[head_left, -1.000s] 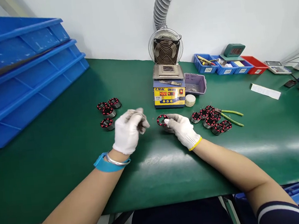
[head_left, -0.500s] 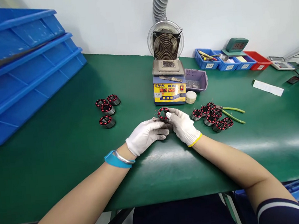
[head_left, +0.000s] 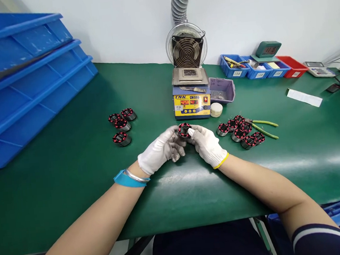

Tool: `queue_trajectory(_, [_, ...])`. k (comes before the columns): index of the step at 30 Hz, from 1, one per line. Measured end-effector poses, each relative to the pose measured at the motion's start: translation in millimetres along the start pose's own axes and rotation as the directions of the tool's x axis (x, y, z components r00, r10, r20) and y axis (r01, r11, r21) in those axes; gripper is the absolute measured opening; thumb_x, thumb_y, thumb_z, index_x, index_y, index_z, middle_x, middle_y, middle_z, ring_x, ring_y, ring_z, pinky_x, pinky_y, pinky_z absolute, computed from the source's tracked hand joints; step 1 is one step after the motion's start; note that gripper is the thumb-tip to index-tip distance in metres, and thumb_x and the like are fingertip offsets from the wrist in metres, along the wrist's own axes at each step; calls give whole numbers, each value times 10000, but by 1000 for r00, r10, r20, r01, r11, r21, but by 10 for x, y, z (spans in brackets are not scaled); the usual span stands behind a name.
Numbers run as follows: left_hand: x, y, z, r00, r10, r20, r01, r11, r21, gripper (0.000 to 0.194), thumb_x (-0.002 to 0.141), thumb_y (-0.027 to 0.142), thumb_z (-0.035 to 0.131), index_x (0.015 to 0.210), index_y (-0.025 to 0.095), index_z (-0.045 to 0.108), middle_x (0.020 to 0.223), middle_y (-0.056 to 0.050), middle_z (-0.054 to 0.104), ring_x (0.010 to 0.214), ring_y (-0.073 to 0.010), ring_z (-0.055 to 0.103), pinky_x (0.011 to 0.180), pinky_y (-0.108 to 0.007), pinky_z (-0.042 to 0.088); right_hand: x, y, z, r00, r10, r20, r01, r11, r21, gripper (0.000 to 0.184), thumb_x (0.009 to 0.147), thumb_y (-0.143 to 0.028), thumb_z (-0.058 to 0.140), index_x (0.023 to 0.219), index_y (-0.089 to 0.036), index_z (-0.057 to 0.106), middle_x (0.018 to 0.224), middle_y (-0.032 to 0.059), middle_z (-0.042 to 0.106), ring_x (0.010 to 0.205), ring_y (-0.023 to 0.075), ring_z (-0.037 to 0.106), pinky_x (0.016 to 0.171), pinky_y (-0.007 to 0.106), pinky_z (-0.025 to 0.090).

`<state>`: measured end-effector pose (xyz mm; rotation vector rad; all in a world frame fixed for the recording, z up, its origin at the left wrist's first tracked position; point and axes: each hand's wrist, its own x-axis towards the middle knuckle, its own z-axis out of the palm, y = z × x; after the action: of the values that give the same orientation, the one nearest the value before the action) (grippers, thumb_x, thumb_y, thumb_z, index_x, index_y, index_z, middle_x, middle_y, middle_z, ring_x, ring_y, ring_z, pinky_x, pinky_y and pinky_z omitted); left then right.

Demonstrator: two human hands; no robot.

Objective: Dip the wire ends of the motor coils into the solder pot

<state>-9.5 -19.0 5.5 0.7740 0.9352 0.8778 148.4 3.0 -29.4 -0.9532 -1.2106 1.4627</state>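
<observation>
One ring (head_left: 180, 131) in right hand (head_left: 207, 144), tools (head_left: 234, 62) in blue bin (head_left: 227, 71)

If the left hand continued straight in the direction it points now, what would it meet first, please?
Most likely the ring, held by the right hand. The left hand has its fingertips right beside it; whether they touch is unclear from this view.

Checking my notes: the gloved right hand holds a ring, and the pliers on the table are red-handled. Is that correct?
Not quite: the pliers on the table are green-handled, as the head view shows. The gloved right hand does hold a ring.
</observation>
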Motion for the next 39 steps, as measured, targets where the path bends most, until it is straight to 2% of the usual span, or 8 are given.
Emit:
queue_trajectory(4, [2,-3,27,990,-125,60,127,992,-22,734,689,817,425,842,127,621,696,-116,660,502,-184,603,392,-254,423,12,39,-7,999,45,-3,-45,999,-17,414,806,-506,581,1084,-204,636,904,36,679,798,162,634,740,298,519])
queue_trajectory(11, [-65,50,90,996,-81,45,82,997,0,739,699,812,403,762,112,630,700,-156,676,509,-181,591,461,-278,440,4,-86,2,999,7,-54,-4,998,60,412,728,-439,680,1025,-155,647,878,33,674,770,139,607,764,295,506])
queue_trajectory(17, [-133,111,37,958,209,-197,-241,958,-154,590,722,769,433,670,188,525,658,-36,591,551,-144,559,434,-239,370,12,-159,2,992,31,-123,-31,1000,3,428,692,-425,676,1014,-144,641,795,8,641,690,110,556,721,279,486])
queue_trajectory(22, [-37,-87,91,953,286,-97,-258,938,232,539,624,629,697,868,166,569,707,-23,631,507,-123,553,412,-227,396,-29,-175,50,994,-60,-95,59,998,-11,390,696,-389,668,1005,-157,615,940,52,675,834,165,617,777,315,518])
queue_trajectory(26, [-41,-134,181,963,258,-72,-220,914,342,400,729,530,649,755,137,575,605,-33,626,429,-99,506,389,-215,382,-55,-181,66,992,-91,-92,89,996,-26,373,694,-358,678,1009,-178,590,979,52,677,849,173,642,774,319,543])
queue_trajectory(31, [-120,6,153,936,286,-206,-188,900,392,237,716,354,635,619,149,564,456,-15,573,366,-91,463,344,-187,333,-119,-236,83,985,-167,-53,153,968,-200,382,678,-318,703,1014,-176,593,946,50,674,812,178,659,761,336,562])
queue_trajectory(35, [-262,201,62,982,169,-80,-103,843,528,306,707,387,632,523,152,568,421,-47,575,319,-98,443,318,-198,317,-206,-306,124,964,-264,-9,246,910,-335,410,684,-335,706,1053,-194,595,963,34,664,823,170,659,747,312,566])
queue_trajectory(39, [-443,405,-38,998,56,13,-54,834,550,347,663,439,683,493,157,574,403,-50,547,311,-119,446,287,-207,278,-171,-294,102,981,-177,-78,148,947,-285,372,669,-307,708,999,-174,600,905,32,674,777,164,667,732,306,579])
